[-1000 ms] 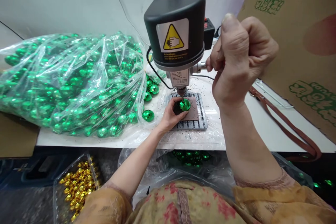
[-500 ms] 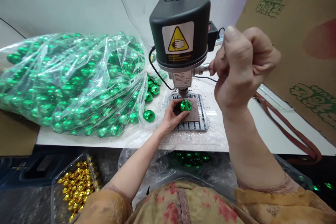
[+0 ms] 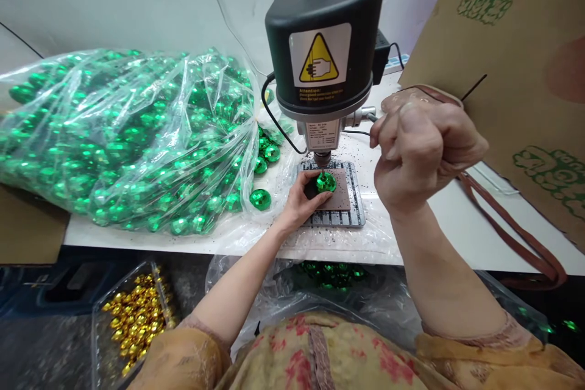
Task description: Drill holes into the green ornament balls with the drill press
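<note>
green faceted ball [image 3: 326, 183] directly below the drill chuck [image 3: 322, 157], round, without long axis, pinched from its left by the nearer left hand [image 3: 301, 200]; right hand [image 3: 420, 149] higher, curled beside the silver hub [image 3: 362, 114], cannot tell on what.

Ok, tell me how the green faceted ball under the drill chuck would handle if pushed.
The green faceted ball would likely roll on the flat pad, being round; its facets may slow it. Its shiny surface could slip in the left hand.

Bag [image 3: 137, 143] left, drill [image 3: 323, 94] overhead, front passable
</note>
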`<state>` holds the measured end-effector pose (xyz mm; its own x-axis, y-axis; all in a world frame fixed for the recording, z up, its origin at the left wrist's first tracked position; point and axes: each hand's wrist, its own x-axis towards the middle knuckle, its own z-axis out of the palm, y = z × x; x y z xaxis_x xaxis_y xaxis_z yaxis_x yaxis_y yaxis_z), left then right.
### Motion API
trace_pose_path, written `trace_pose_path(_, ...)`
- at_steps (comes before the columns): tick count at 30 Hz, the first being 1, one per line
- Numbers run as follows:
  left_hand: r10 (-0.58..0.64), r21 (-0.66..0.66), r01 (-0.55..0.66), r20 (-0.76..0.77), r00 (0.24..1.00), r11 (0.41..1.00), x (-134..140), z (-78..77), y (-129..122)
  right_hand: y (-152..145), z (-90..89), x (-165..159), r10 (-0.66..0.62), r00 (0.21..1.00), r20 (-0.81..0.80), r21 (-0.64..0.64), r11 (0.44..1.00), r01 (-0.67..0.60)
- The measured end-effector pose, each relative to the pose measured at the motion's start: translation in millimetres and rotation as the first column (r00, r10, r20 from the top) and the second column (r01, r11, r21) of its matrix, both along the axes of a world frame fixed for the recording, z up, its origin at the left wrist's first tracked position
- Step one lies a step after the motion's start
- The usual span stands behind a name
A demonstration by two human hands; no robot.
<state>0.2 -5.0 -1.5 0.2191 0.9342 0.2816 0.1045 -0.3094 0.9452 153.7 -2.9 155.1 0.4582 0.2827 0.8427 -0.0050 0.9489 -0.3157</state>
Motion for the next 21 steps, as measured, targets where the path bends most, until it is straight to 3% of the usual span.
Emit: trace_pose_path(21,0.001,0.042,0.000,-0.017,1.000,0.999,0.2,0.6,-0.1,2.6,-20.6,3.7,-0.066,0.996,0.064,0.094,0.994,0.060)
